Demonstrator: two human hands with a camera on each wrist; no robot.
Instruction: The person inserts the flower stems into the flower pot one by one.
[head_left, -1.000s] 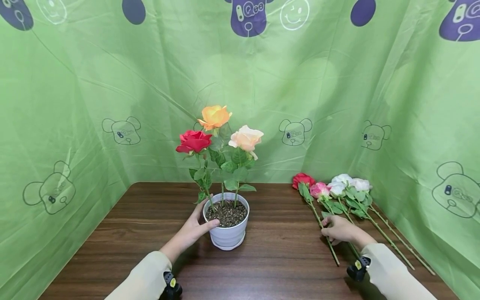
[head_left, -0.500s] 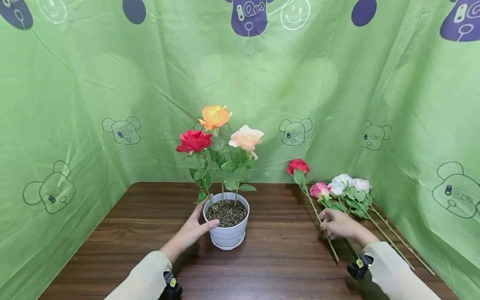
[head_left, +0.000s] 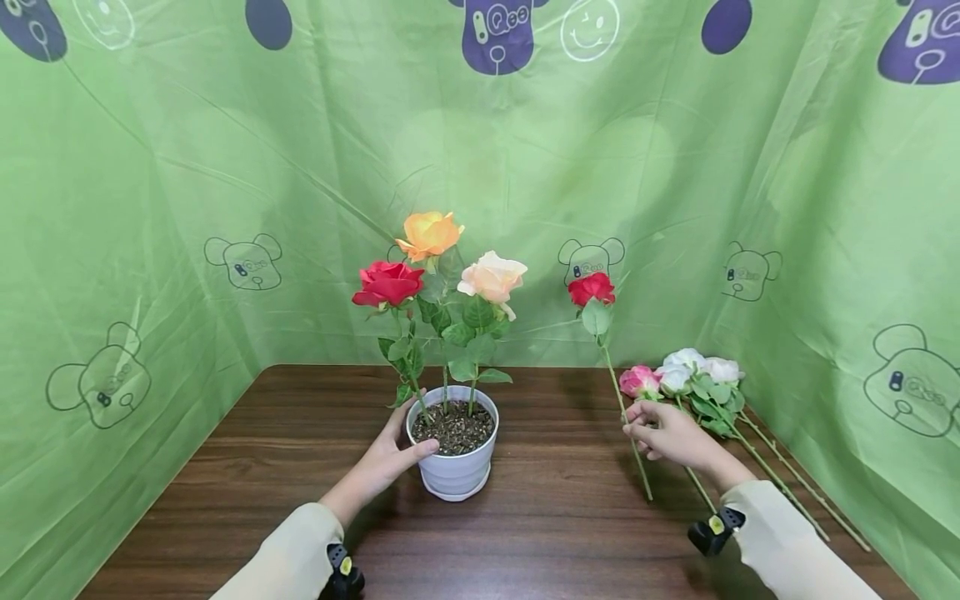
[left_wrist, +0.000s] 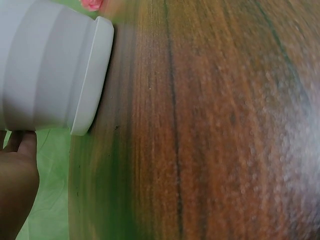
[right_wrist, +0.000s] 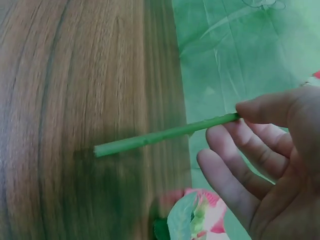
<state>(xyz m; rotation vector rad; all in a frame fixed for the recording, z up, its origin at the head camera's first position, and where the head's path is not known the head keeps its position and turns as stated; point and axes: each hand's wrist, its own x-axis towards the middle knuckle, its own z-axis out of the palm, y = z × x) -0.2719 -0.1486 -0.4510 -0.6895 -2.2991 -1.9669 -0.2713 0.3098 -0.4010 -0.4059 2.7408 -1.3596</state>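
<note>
A white flowerpot filled with dark soil stands on the table. A red rose, an orange rose and a peach rose rise upright from it. My left hand holds the pot's left side, thumb over the rim, other fingers partly hidden behind it. To the right, my right hand pinches the stem of another red rose between thumb and fingertips. This rose is lifted and leans slightly left; in the right wrist view its stem's cut end hangs above the table.
Several loose roses lie on the table's right side: a pink rose and white roses with stems toward the front right. A green curtain with printed bears surrounds the brown wooden table.
My right hand has raised the red rose off the table, bringing it more upright and slightly left, away from the loose roses. The left hand and pot have stayed in place.
</note>
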